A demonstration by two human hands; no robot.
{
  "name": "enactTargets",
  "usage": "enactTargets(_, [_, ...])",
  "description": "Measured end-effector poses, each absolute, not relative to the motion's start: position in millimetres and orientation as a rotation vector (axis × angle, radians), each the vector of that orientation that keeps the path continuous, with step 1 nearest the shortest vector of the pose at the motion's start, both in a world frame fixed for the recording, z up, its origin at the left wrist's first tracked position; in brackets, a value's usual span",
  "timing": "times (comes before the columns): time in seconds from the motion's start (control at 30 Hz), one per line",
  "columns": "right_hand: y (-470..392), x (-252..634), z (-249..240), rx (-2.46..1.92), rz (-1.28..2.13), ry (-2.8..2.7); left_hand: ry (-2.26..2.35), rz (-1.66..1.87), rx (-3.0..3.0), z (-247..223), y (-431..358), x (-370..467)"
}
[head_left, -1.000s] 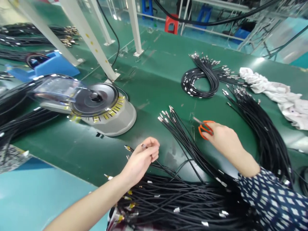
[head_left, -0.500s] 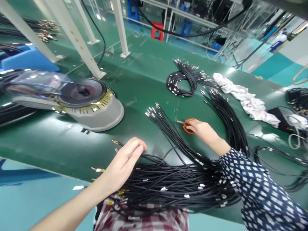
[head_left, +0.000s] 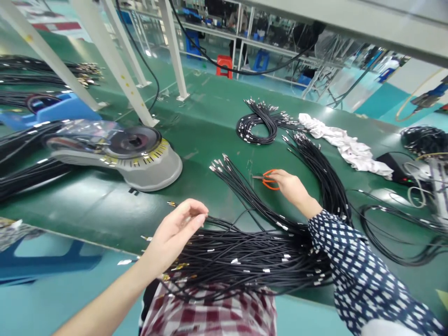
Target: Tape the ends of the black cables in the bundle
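My right hand (head_left: 289,186) is closed around the orange handles of small scissors (head_left: 271,179), whose metal tip points left above the green table. Just below the tip lies a bundle of black cables (head_left: 250,191) with silvery connector ends. My left hand (head_left: 184,224) is raised over the left part of a wide heap of black cables (head_left: 245,259). Its fingers are curled, with thumb and fingertips close together; whether something thin is between them cannot be made out. White tags and yellowish ends show among the heaped cables, which overhang the table's near edge.
A grey tape dispenser (head_left: 150,168) stands on the left near a blue holder (head_left: 70,109). Coiled cables (head_left: 257,128), another cable bundle (head_left: 322,172) and a crumpled white cloth (head_left: 346,142) lie farther back. White posts (head_left: 173,51) rise from the table (head_left: 203,140).
The view has shifted slightly. My left hand has turned a little, showing more of its palm side and thumb. My right hand keeps hold of the scissors in nearly the same place.
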State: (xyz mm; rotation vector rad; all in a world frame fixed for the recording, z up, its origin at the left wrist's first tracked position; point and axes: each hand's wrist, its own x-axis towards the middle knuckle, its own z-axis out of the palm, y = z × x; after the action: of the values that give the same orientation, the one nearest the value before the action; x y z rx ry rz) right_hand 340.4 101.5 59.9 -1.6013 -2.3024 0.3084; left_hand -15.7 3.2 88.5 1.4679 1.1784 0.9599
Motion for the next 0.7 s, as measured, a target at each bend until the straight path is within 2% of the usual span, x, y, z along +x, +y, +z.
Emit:
enactTargets(0.3, [92, 325, 69, -1.512, 0.599, -1.809, 1.138, 1.038, 1.139, 96, -4, -16])
enactTargets(0.37, [79, 310, 80, -1.433, 0.868, -1.658, 1.113, 1.006, 1.08, 93, -6, -14])
enactTargets(0.43, [62, 288, 90, -1.28, 1.341, -1.333, 1.081, 0.95, 1.03, 87, -8, -10])
enactTargets(0.5, [44, 262, 95, -1.157, 1.628, -1.068, 1.038, 0.891, 0.978, 79, -13, -5])
enactTargets(0.7, [12, 188, 83, -1.012, 1.832, -0.961, 1.013, 0.912, 0.867, 67, -28, -3])
